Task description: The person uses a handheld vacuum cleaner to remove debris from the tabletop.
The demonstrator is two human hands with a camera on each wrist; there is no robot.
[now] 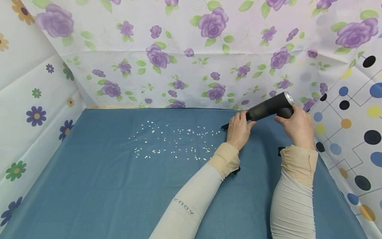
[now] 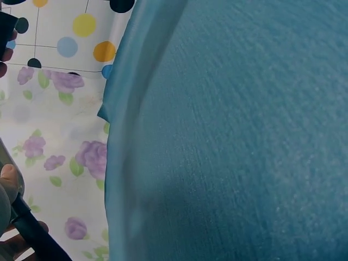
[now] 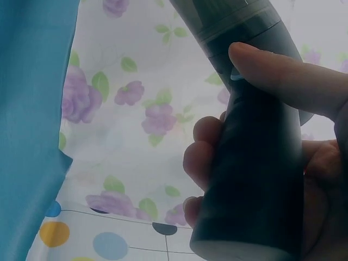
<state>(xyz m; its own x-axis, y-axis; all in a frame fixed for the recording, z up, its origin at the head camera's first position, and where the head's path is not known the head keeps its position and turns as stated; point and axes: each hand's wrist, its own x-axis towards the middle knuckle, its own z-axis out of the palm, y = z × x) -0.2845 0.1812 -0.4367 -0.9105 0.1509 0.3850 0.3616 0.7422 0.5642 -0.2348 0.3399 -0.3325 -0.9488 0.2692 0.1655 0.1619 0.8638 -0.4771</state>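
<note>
A black handheld vacuum slants down to the left in the head view, its thin nozzle tip at the right edge of scattered white bits. My right hand grips its handle, the thumb lying along the top near the body. My left hand holds the front end where the nozzle joins. In the left wrist view only a few fingers show around that part, at the left edge. The palm side of the left hand is hidden from the head view.
A blue cloth covers the table surface. Behind it stands a floral sheet, with a flower-print sheet at the left and a dotted sheet close by the right hand.
</note>
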